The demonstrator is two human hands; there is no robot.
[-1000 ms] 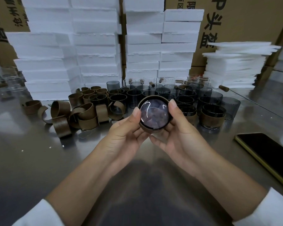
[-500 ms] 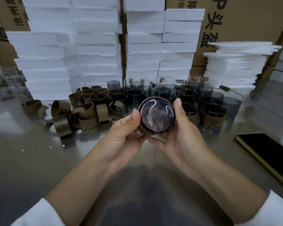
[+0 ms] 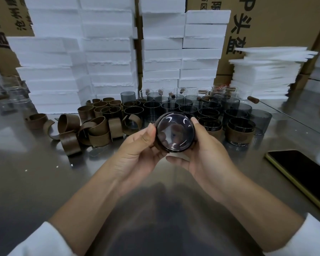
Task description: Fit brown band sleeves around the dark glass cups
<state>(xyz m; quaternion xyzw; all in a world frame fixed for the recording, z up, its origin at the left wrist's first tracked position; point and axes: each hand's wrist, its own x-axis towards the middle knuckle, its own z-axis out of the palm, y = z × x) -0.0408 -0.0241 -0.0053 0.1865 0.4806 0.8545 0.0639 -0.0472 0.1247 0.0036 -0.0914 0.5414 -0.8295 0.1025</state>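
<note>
A dark glass cup (image 3: 175, 132) lies on its side above the table, its round base turned toward me, with a brown band sleeve around it that shows only as a thin rim. My left hand (image 3: 137, 152) grips its left side, thumb on the edge. My right hand (image 3: 203, 154) cradles the right side and the underside. Behind stand several bare dark glass cups (image 3: 153, 108). Two sleeved cups (image 3: 239, 131) stand at the right. Loose brown band sleeves (image 3: 98, 130) lie in a heap at the left.
A black phone (image 3: 303, 170) lies at the right on the steel table (image 3: 35, 172). Stacks of white foam blocks (image 3: 107, 58) and foam sheets (image 3: 264, 74) rise behind the cups, with cardboard boxes (image 3: 273, 24) beyond. Clear glasses (image 3: 9, 97) stand at the far left.
The cup has tipped and turned a little in my hands, drifting slightly right. My right fingers slid further round its side.
</note>
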